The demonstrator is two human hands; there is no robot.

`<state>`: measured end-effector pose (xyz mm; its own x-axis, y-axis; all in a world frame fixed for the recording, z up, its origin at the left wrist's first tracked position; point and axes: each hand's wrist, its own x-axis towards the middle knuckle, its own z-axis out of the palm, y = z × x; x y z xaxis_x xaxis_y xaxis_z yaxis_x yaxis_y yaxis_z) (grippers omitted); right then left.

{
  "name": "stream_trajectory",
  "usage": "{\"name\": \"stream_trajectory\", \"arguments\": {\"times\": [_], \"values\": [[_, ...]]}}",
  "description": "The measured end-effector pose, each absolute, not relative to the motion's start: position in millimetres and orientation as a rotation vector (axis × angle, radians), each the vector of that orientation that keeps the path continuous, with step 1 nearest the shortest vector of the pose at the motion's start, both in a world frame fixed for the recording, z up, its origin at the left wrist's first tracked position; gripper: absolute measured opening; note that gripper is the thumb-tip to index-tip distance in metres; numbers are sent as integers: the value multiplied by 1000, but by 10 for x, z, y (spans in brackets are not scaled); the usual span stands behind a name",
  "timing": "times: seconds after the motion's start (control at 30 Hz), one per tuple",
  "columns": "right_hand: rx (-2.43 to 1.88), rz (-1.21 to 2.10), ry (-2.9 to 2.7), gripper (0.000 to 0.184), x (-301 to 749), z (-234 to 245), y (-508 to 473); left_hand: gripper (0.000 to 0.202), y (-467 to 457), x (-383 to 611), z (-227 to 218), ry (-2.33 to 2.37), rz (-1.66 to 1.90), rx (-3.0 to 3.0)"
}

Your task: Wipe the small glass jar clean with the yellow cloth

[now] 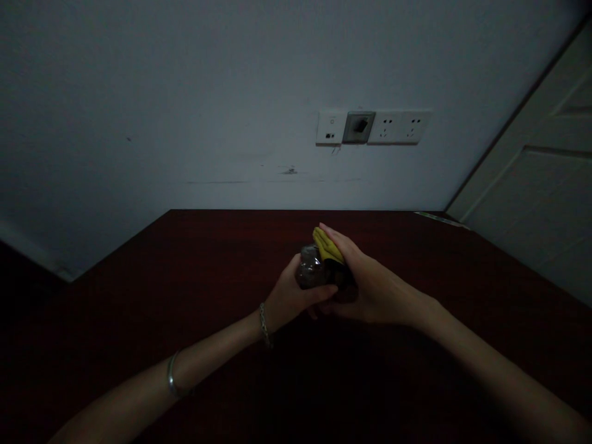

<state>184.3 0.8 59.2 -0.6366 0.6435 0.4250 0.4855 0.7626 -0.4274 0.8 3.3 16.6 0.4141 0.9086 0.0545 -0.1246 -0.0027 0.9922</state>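
while left hand (287, 295) grips shiny clear rounded object (311, 265), right hand (370, 283) clasps folded yellow cloth (327, 246) just beside it, both over dark-red wooden table (208, 250).

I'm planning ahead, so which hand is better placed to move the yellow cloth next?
Probably the right hand: it touches the yellow cloth, while the left hand holds the shiny transparent object beside it.

There are two hands (289, 296), two bracelets (263, 320), one yellow cloth (327, 246), one clear object (310, 265), one table (161, 277) and four wall plates (330, 120).
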Motion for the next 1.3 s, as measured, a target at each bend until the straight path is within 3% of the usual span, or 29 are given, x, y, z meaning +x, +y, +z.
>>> {"name": "stream_trajectory", "arguments": {"times": [0.53, 0.77, 0.93, 1.3], "values": [[-861, 497, -2078, 114, 1712, 264, 65, 60, 113, -27, 138, 739, 897, 1557], [-863, 742, -1863, 113, 1704, 269, 43, 80, 134, -79, 172, 668, 924, 1548], [-895, 827, -1715, 100, 1666, 301, 54, 105, 168, -127, 229, 656, 930, 1629], [-939, 758, -1746, 100, 1614, 306, -16, 101, 92, -55, 133, 741, 1081, 1739]]}}
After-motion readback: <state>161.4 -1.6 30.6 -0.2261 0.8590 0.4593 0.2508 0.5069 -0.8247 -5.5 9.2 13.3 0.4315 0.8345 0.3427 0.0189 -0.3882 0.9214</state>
